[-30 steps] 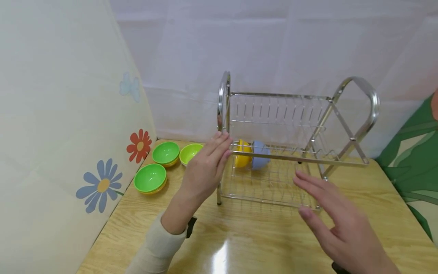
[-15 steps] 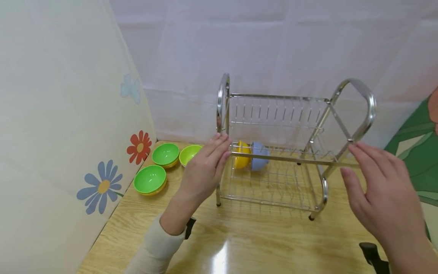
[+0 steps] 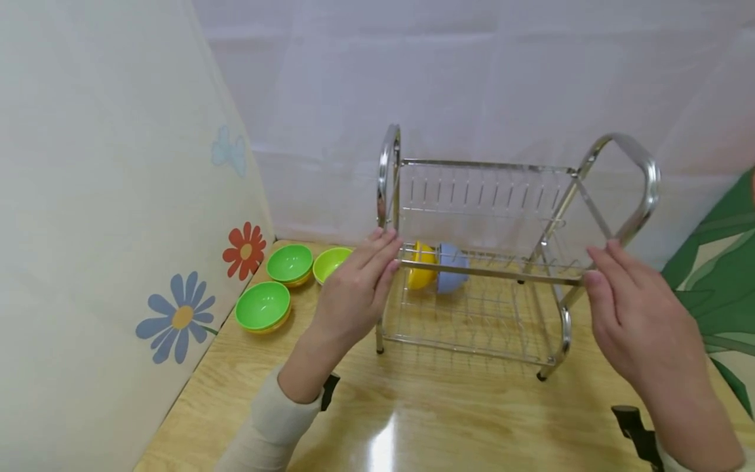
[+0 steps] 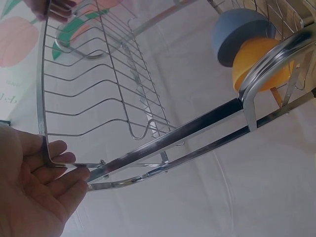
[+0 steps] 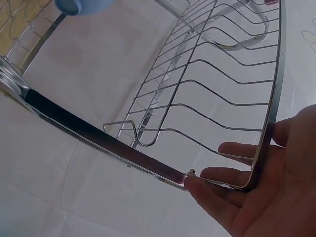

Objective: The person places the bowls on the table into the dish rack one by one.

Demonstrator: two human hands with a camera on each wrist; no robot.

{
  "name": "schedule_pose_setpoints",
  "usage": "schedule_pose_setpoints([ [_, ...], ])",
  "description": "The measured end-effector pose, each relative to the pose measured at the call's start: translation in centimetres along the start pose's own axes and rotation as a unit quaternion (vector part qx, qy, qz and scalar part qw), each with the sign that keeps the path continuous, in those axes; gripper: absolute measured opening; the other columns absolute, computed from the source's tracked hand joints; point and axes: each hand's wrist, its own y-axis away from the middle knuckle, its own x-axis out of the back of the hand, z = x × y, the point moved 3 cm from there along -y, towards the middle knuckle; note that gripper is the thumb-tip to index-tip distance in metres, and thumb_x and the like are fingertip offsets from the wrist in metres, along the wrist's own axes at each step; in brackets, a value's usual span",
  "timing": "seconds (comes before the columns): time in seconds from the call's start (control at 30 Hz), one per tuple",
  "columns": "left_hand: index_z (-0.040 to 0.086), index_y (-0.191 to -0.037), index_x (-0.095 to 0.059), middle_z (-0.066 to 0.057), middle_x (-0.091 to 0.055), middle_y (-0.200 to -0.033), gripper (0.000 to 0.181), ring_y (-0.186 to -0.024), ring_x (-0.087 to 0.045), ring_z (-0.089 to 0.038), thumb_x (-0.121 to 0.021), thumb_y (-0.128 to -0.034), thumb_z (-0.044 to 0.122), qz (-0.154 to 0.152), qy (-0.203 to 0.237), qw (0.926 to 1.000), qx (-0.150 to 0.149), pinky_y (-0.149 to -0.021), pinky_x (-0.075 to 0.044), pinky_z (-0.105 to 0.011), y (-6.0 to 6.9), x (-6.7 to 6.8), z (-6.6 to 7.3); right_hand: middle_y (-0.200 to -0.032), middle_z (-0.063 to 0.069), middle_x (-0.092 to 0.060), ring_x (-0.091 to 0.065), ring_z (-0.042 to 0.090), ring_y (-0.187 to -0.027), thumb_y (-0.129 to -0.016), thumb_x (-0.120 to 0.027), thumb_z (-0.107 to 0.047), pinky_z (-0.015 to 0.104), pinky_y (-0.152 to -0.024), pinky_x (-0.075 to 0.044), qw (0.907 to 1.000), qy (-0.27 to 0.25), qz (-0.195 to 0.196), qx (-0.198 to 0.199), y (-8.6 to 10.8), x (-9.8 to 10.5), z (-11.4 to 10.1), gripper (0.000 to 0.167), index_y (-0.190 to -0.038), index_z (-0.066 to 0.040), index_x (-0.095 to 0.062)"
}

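A two-tier chrome dish rack (image 3: 492, 272) stands on the wooden table. My left hand (image 3: 356, 292) grips the front left corner of its upper tier, and the left wrist view shows the fingers curled around the metal frame (image 4: 41, 98). At the opposite front corner, my right hand (image 3: 645, 321) grips the frame too, its thumb and fingers on either side of the bar (image 5: 273, 103) in the right wrist view. On the lower tier, toward the left, a yellow bowl (image 3: 421, 278) and a blue bowl (image 3: 451, 278) stand on edge side by side.
Left of the rack, two green bowls (image 3: 263, 306) are each stacked over a yellow one. A lime-green bowl (image 3: 331, 262) sits beside them, partly behind my left hand. A white cloth backdrop (image 3: 330, 78) rises behind, and a flower-printed panel (image 3: 106, 196) borders the left.
My right hand has moved from before the rack out to the right, then in to grip the upper tier's front right corner. The left hand has stayed on its corner.
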Motion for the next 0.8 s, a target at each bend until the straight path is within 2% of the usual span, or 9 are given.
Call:
schedule_pose_setpoints([
  [0.2, 0.005, -0.137, -0.063, -0.011, -0.06, -0.142, 0.035, -0.138, -0.051, -0.025, -0.058, -0.1037, 0.017, -0.007, 0.007, 0.9999, 0.005, -0.112, -0.042, -0.035, 0.2, 0.2, -0.2, -0.164, 0.017, -0.025, -0.029, 0.047, -0.146, -0.111, -0.033, -0.031, 0.068, -0.114, -0.024, 0.9992, 0.005, 0.039, 0.009, 0.1, -0.4, -0.1, 0.051, -0.154, -0.004, -0.04],
  [0.33, 0.005, -0.139, -0.061, -0.01, -0.057, -0.145, 0.038, -0.139, -0.05, -0.024, -0.058, -0.103, 0.017, -0.02, 0.029, 0.9993, 0.01, -0.113, -0.041, -0.036, 0.4, 0.5, -0.5, -0.164, 0.018, -0.026, -0.029, 0.047, -0.146, -0.111, -0.032, -0.03, 0.067, -0.115, -0.023, 0.9991, 0.008, 0.04, 0.01, 0.2, -0.6, 0.0, 0.051, -0.154, -0.003, -0.039],
  [0.43, 0.005, -0.142, -0.058, -0.009, -0.056, -0.147, 0.041, -0.137, -0.053, -0.025, -0.056, -0.1037, 0.021, -0.018, 0.038, 0.9989, 0.02, -0.109, -0.046, -0.039, 1.0, 1.0, -1.0, -0.164, 0.017, -0.024, -0.027, 0.048, -0.147, -0.111, -0.031, -0.029, 0.067, -0.116, -0.021, 0.9993, 0.004, 0.037, 0.005, 0.2, -0.7, 0.1, 0.052, -0.155, -0.003, -0.036],
  [0.63, 0.008, -0.144, -0.056, -0.008, -0.057, -0.146, 0.043, -0.132, -0.057, -0.026, -0.054, -0.1053, 0.027, -0.016, 0.028, 0.9979, 0.057, -0.101, -0.053, -0.044, 2.9, 2.2, -2.9, -0.163, 0.018, -0.027, -0.029, 0.049, -0.145, -0.111, -0.03, -0.03, 0.071, -0.112, -0.024, 0.9985, 0.002, 0.055, 0.005, 0.2, -0.7, 0.2, 0.052, -0.155, -0.004, -0.036],
  [0.8, 0.008, -0.143, -0.057, -0.009, -0.057, -0.146, 0.045, -0.134, -0.055, -0.027, -0.062, -0.1012, 0.021, -0.046, 0.009, 0.9936, 0.103, -0.102, -0.051, -0.049, 4.7, 2.9, -4.8, -0.163, 0.017, -0.027, -0.03, 0.049, -0.145, -0.111, -0.031, -0.03, 0.07, -0.112, -0.025, 0.9979, 0.002, 0.065, 0.005, 0.2, -0.7, 0.2, 0.051, -0.155, -0.004, -0.037],
])
